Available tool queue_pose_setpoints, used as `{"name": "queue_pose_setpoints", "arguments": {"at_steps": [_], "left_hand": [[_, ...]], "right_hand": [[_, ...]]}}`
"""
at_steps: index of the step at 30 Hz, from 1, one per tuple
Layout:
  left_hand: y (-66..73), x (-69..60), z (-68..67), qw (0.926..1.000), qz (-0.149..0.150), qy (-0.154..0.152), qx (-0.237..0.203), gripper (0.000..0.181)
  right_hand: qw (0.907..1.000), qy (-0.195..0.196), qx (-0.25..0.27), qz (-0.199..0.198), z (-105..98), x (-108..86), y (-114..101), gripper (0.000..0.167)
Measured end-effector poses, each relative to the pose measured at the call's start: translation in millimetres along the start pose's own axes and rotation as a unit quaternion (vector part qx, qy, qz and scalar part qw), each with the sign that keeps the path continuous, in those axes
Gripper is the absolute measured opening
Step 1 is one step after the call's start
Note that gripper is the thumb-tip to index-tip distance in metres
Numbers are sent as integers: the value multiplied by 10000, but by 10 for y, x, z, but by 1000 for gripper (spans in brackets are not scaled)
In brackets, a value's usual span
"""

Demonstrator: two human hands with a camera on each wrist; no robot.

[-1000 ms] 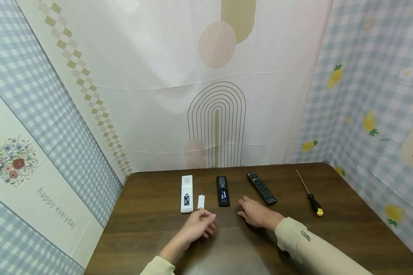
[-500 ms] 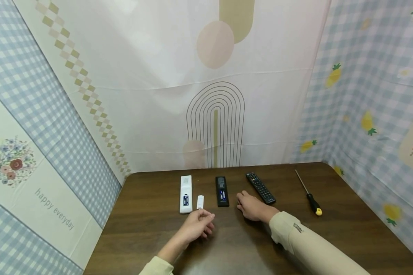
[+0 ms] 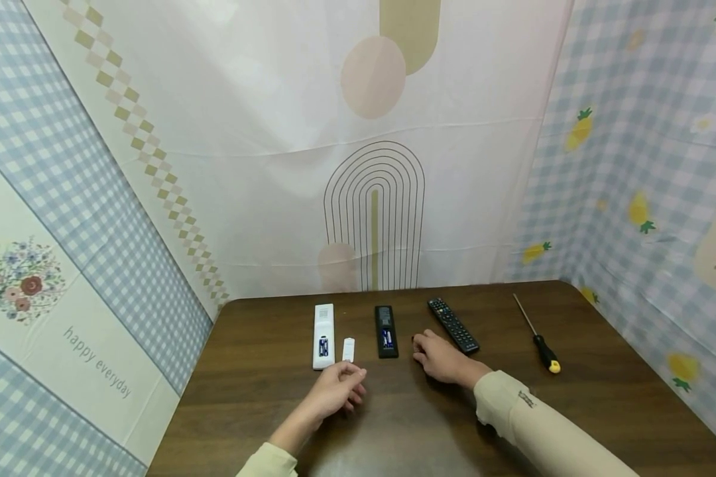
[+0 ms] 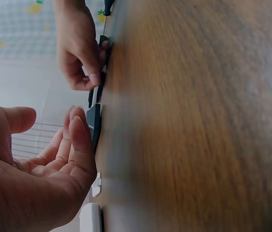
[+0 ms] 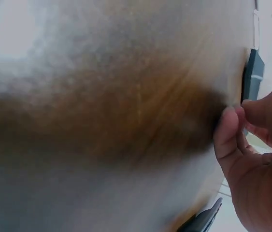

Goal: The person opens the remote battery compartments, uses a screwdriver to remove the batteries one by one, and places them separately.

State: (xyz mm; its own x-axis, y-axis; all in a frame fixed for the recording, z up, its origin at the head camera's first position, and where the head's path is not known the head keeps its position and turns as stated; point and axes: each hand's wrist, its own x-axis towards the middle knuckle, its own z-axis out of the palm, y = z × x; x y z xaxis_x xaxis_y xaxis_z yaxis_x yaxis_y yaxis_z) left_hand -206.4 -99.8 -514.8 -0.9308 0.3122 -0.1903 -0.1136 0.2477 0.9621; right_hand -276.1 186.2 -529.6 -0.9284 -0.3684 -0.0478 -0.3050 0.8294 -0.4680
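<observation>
Black remote (image 3: 386, 315) sits clear of relaxed, empty left hand (image 3: 336, 389) and curled right hand (image 3: 443, 358), grasp unclear.

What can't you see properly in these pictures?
Whatever the right hand might hold: head view, hidden by its own fingers.
Buttons of the white remote: head view, under its face-down body.
Print on its label: head view, too small.
Left sleeve: head view, cut off by the bottom edge.
Table grain: right wrist view, blurred.

Three remotes (image 3: 385, 319), one white cover (image 3: 349, 349), one dark piece (image 4: 91, 98), one screwdriver (image 3: 541, 347).
</observation>
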Motion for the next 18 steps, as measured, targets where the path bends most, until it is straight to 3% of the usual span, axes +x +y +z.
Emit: {"name": "queue_pose_setpoints", "arguments": {"at_steps": [7, 13, 18], "left_hand": [[-2, -3, -5, 10000, 2, -7, 92, 37], [12, 8, -3, 9999, 18, -43, 111, 36], [16, 5, -8, 9999, 68, -49, 116, 35]], "right_hand": [[9976, 564, 374, -138, -142, -163, 71, 6], [9928, 1095, 115, -466, -310, -424, 152, 7], [9900, 1340, -3, -441, -379, -607, 230, 6]]}}
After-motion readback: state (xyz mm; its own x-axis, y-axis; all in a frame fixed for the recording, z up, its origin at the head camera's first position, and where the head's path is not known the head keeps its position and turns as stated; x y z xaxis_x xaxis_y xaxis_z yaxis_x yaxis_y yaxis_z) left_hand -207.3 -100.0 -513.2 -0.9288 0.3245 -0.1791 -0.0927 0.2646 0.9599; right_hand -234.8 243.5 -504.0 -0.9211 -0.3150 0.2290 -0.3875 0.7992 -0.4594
